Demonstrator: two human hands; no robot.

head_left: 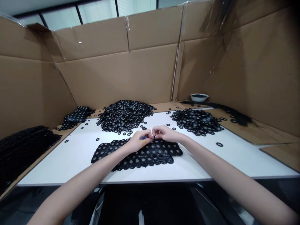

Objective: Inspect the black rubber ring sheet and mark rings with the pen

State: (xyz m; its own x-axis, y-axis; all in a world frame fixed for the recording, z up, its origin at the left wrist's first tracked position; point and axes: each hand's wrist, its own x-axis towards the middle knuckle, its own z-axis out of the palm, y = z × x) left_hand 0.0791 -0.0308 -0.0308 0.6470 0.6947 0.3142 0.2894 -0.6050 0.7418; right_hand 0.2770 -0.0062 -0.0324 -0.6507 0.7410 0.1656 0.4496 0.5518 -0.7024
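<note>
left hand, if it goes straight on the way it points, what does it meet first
Probably the right hand, just ahead of its fingertips, though depth between them is hard to judge.

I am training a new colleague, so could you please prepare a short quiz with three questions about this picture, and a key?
1. Which pattern covers the black, flat, scallop-edged piece? A) red stripes; B) pale dots; C) white letters.
2. True or false: the shallow white bowl stands farther from the person than the smaller heap of loose black rings.
3. Where is the small blue object?

Key: 1. B. 2. True. 3. At the fingers of the person's left hand.
</note>
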